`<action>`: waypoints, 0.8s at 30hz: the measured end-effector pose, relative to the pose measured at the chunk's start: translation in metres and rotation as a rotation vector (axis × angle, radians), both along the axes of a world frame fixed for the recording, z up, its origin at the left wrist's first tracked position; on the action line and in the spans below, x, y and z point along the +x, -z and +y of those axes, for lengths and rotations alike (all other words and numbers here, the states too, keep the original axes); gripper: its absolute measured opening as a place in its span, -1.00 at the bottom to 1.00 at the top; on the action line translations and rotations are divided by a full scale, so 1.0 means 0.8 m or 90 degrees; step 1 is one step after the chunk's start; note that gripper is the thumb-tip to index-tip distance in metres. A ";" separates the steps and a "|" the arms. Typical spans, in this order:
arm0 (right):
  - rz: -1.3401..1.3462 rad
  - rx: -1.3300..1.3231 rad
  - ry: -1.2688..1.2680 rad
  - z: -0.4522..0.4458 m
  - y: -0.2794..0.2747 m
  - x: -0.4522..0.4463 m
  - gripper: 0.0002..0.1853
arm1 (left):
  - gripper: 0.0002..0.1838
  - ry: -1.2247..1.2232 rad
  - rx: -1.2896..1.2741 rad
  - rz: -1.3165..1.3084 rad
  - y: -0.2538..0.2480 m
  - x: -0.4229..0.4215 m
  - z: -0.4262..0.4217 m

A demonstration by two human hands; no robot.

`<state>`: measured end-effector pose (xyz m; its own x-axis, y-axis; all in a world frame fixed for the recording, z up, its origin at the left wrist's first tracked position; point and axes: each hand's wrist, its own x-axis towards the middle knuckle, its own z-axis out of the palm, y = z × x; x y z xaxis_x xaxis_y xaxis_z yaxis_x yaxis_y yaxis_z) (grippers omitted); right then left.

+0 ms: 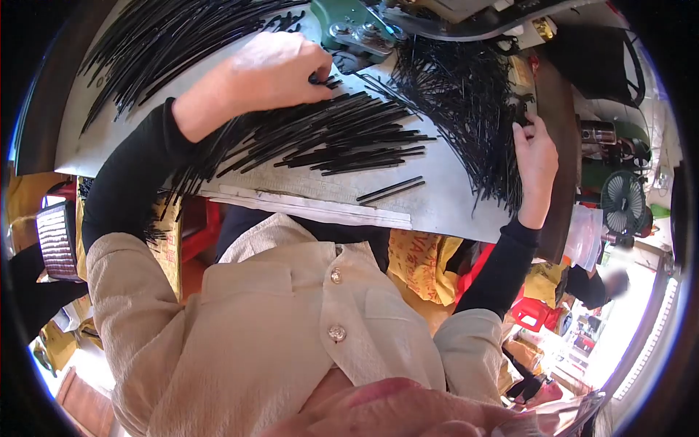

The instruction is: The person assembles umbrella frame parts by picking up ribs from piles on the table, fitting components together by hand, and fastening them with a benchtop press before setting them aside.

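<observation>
My left hand (pixel 280 71) is over the worktable, its fingers curled toward the thumb around something dark, mostly hidden. Short black strips (pixel 349 135) lie in a pile just below it. A green machine with a metal plate (pixel 360 36) stands close to its fingertips. My right hand (pixel 536 156) is at the table's right side, thumb and fingertips pinched together beside a tangled heap of thin black strands (pixel 466 95). What those fingertips hold is too small to tell. Two strips (pixel 391 191) lie apart near the front edge.
Longer black strips (pixel 167 44) cover the table's upper left. A pale strip (pixel 313 207) runs along the front edge of the white tabletop (pixel 451 211). Beyond the right edge are a green fan (pixel 624 197) and a clear plastic container (pixel 585 237). Yellow printed sacks (pixel 419 266) sit below.
</observation>
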<state>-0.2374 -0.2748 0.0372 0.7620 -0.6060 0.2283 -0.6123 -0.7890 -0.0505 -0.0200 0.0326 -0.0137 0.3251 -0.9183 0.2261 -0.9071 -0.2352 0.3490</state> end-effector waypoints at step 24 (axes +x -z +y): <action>-0.311 0.312 -0.321 0.118 0.039 0.074 -0.90 | -0.69 -0.034 0.021 0.430 0.003 0.027 -0.023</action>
<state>-0.1785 -0.1804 0.0062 0.8516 -0.3367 0.4017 -0.0149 -0.7816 -0.6236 0.0014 0.0140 -0.0159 0.4308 -0.8997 -0.0699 -0.4794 -0.2938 0.8270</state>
